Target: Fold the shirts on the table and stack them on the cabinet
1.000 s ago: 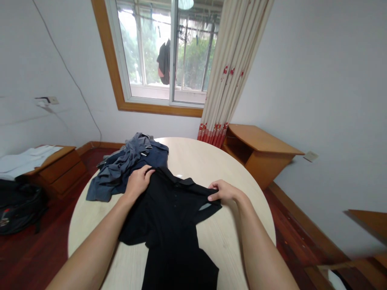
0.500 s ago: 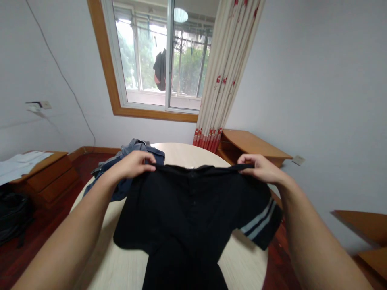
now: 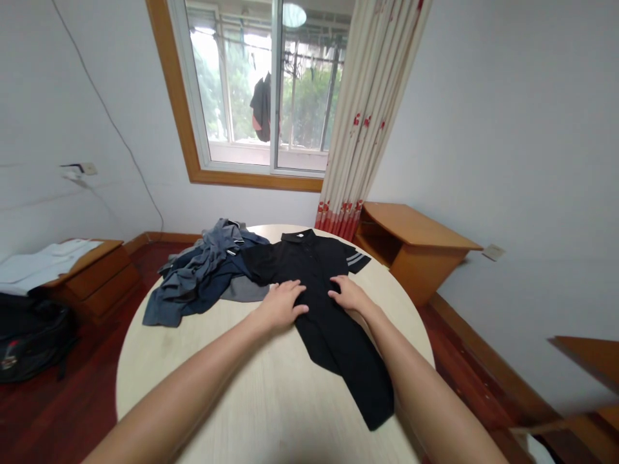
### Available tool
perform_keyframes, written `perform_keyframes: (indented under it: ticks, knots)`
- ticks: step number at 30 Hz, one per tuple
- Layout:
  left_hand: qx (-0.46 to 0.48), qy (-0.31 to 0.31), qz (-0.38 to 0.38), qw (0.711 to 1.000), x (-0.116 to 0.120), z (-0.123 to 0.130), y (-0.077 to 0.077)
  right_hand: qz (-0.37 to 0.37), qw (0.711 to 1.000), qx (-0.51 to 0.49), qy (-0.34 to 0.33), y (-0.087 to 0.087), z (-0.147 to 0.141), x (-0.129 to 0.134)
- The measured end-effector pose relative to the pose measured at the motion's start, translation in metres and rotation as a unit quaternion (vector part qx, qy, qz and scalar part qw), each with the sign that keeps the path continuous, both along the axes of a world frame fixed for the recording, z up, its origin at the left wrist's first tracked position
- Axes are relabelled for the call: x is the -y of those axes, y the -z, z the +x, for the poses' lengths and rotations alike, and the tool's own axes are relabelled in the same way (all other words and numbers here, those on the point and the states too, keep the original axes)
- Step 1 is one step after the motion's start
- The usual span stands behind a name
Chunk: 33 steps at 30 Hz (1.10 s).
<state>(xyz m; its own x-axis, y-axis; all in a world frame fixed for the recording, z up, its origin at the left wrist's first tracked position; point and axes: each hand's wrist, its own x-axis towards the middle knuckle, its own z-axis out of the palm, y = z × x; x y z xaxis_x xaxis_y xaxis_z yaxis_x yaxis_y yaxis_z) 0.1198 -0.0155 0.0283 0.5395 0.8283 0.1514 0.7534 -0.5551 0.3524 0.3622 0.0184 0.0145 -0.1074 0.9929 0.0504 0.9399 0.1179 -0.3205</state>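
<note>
A black short-sleeved polo shirt (image 3: pixel 322 312) lies face up across the middle and right of a round, pale wood-grained table (image 3: pixel 227 393). Its folded collar (image 3: pixel 296 238) points to the table's far edge, and its lower end slants toward the table's near right. Inside the collar sits a small white label (image 3: pixel 300 234), too small to read. Two pale grey stripes cross the sleeve (image 3: pixel 358 260) at the table's far right; the other sleeve meets a crumpled heap of grey and navy cloth garments (image 3: pixel 200 277) on the table's far left.

The left hand (image 3: pixel 283 305) is palm down over the table's middle, fingers spread and thumb well apart, fingertips on the shirt's left side. The right hand (image 3: pixel 349 294) is at the shirt's opposite side, fingers loosely bent and parted, touching the black cloth. Neither has a closed grasp on it.

Left of the table, white papers (image 3: pixel 46 261) cover part of a brown wooden drawer cabinet (image 3: pixel 104 280), and a black fabric backpack (image 3: pixel 33 338) bears a small red-and-white mark, illegible here. Beyond the table's far edge hangs a cream curtain with red flowers (image 3: pixel 365 122); right of it stands an orange-brown wooden desk (image 3: pixel 420 235).
</note>
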Motion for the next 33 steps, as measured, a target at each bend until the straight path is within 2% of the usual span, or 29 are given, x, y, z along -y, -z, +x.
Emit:
perform_keyframes:
  ticks: [2,4,9,12,13,15,17,18,19,21,24,26,28,30,33]
  knots:
    - [-0.005,0.015,-0.038,0.999,0.019,0.000,0.020,-0.024,0.999,-0.017,0.016,0.017,0.001,0.013]
    - [-0.003,0.019,-0.056,0.998,0.030,0.000,0.030,-0.032,0.998,-0.028,0.039,0.021,0.005,0.025]
    - [0.006,0.058,-0.036,0.998,0.047,0.002,0.030,-0.118,0.990,-0.043,0.063,0.000,0.009,0.062]
    - [0.029,0.096,-0.025,0.995,0.056,0.006,0.026,-0.135,0.986,-0.096,0.011,-0.018,-0.002,0.087]
    - [0.040,0.112,-0.019,0.993,0.058,0.006,0.025,-0.147,0.978,-0.143,-0.024,-0.023,-0.007,0.093]
    - [0.071,0.135,0.003,0.988,0.062,0.003,0.023,-0.196,0.941,-0.260,-0.095,-0.031,-0.016,0.103]
    - [0.109,0.144,0.025,0.983,0.062,-0.006,0.021,-0.250,0.896,-0.349,-0.115,-0.032,-0.020,0.107]
    - [0.131,0.140,0.031,0.981,0.060,-0.013,0.020,-0.258,0.887,-0.371,-0.098,-0.030,-0.020,0.108]
    - [0.156,0.131,0.034,0.979,0.058,-0.021,0.019,-0.248,0.891,-0.374,-0.070,-0.026,-0.019,0.107]
    - [0.219,0.090,0.032,0.971,0.052,-0.038,0.018,-0.189,0.926,-0.326,-0.020,-0.015,-0.015,0.106]
    - [0.339,-0.011,-0.002,0.941,0.042,-0.060,0.024,-0.106,0.980,-0.165,0.016,0.001,-0.016,0.108]
    - [0.387,-0.060,-0.053,0.919,0.038,-0.068,0.032,-0.087,0.993,-0.066,0.039,0.006,-0.025,0.113]
    - [0.383,-0.073,-0.103,0.915,0.038,-0.069,0.039,-0.064,0.997,-0.017,0.048,0.007,-0.038,0.118]
    - [0.362,-0.058,-0.138,0.920,0.041,-0.065,0.044,-0.027,0.999,-0.028,0.023,0.009,-0.051,0.118]
    - [0.378,-0.020,-0.184,0.907,0.048,-0.053,0.047,0.008,0.989,-0.144,-0.024,0.018,-0.065,0.105]
